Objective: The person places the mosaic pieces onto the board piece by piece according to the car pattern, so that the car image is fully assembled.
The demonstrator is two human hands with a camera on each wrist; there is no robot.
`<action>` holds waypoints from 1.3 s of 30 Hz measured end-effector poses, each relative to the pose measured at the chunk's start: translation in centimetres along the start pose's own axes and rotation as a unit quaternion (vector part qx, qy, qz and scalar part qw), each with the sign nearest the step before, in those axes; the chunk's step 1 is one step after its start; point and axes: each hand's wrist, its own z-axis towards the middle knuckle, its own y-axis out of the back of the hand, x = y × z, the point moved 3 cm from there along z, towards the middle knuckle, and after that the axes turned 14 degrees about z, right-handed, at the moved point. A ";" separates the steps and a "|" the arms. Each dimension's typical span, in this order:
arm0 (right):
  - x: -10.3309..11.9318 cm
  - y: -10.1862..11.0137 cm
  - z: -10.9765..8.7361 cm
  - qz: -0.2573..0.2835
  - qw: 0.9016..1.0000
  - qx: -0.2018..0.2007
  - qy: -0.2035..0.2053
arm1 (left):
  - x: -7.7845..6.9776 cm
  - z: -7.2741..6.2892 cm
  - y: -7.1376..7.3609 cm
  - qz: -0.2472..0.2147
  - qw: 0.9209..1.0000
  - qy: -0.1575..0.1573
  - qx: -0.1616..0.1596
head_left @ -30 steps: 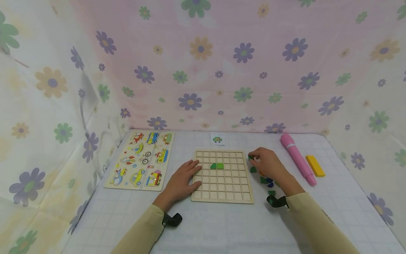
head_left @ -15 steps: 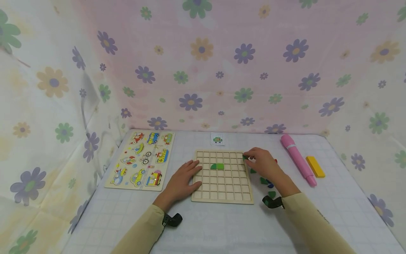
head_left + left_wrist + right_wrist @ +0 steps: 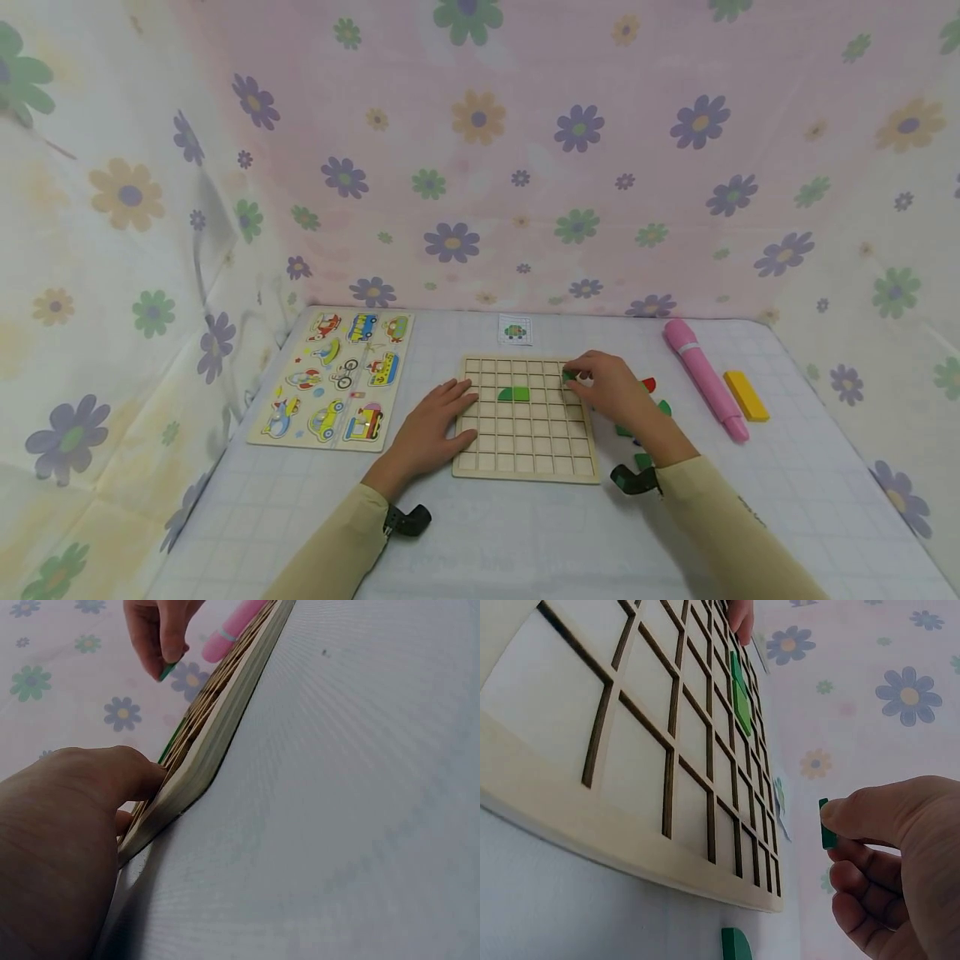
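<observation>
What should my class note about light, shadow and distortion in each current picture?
Head view: soft, fairly even light, with a faint shadow on the tablecloth beside the right sleeve; left wrist view: the left hand looks dim, with a dark shadow beside it; right wrist view: the near edge of the grid board looks bowed, its nearest cells pale.

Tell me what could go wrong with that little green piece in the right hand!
The right hand pinches the small green piece by fingertips above the board, so it might slip and land in the wrong square. The right arm is close to the loose pieces, so it could nudge them about. The left hand touches the board's edge; a hard push could perhaps slide it.
</observation>
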 end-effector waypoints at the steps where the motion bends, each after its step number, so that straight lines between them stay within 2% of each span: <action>1: 0.1 -0.1 0.0 0.000 1.000 0.001 0.001 | 0.0 0.0 0.0 0.002 1.000 0.000 0.000; 10: 0.6 -0.8 0.3 0.014 1.000 -0.003 0.016 | -0.1 -0.1 0.2 -0.003 1.000 0.002 0.004; 20: 0.8 -1.5 0.8 0.026 1.000 0.007 -0.001 | 0.0 0.0 0.3 -0.002 1.000 0.000 0.002; 31: 1.1 -2.1 1.3 0.028 0.999 0.027 0.008 | 0.0 0.0 0.3 -0.003 1.000 -0.001 -0.008; 39: 1.4 -3.0 1.2 0.028 0.999 0.042 -0.004 | 0.1 -0.1 0.0 -0.006 1.000 0.009 0.015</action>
